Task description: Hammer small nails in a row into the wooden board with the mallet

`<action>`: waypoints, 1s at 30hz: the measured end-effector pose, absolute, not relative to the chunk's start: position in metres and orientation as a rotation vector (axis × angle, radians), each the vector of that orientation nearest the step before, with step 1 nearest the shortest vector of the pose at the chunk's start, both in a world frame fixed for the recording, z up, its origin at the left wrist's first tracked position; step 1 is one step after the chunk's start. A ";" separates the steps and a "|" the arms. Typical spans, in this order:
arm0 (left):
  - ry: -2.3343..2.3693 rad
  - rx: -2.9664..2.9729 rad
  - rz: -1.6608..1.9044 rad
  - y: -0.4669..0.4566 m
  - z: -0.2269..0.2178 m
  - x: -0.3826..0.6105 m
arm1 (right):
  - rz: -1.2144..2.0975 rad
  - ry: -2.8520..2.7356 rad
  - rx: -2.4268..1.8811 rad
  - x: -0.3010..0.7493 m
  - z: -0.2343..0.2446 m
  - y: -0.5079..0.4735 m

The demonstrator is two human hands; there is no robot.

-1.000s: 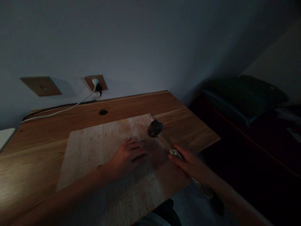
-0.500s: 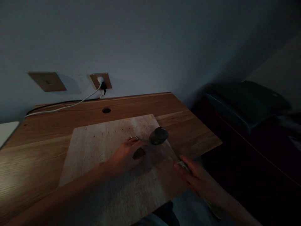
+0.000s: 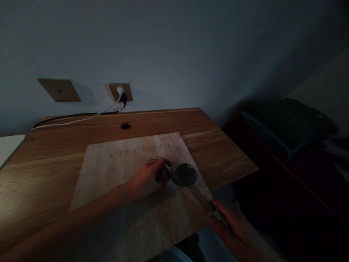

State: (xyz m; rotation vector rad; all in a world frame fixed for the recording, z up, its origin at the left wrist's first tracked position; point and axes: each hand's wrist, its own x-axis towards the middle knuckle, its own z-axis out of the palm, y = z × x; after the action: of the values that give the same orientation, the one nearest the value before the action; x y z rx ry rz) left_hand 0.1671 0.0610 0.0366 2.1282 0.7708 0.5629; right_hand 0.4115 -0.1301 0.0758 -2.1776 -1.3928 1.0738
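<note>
My right hand [image 3: 229, 222] is wrapped round the wooden handle of a mallet [image 3: 184, 175]. Its dark, rounded head is just right of my left fingertips, above a pale wooden board [image 3: 106, 171]. Low over the board, my left hand [image 3: 148, 178] has its fingers curled into a pinch. Whatever sits between those fingertips is too small and dark to make out. Thin shiny metal pieces [image 3: 155, 158], like nails, show at the far side of the left fingers. A row of small dark dots runs across the board's far part.
The board lies on a wooden desk [image 3: 152, 122] against a wall. A wall socket [image 3: 120, 91] feeds white and black cables [image 3: 81, 118] along the back edge. A white flat object [image 3: 11, 145] is at far left. Dark cushion-like bulk [image 3: 289, 123] lies beyond the desk's right side.
The mallet's head has come nearer to me and lower in view, beside the left fingers. My right hand has moved down with it. The left fingers look more curled, and the view has shifted slightly.
</note>
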 end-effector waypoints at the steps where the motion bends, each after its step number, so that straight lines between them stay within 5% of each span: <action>1: 0.774 2.135 0.555 0.061 0.036 0.167 | 1.092 -1.387 -2.187 0.413 0.073 -0.130; 30: 0.684 2.141 0.507 0.062 0.029 0.161 | 1.048 -1.414 -2.151 0.415 0.095 -0.131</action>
State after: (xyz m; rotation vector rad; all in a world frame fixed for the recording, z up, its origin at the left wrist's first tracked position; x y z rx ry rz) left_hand 0.1615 0.0621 0.0285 2.1409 0.6839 0.5069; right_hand 0.4149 -0.1306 0.0954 -2.1511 -1.4140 1.0477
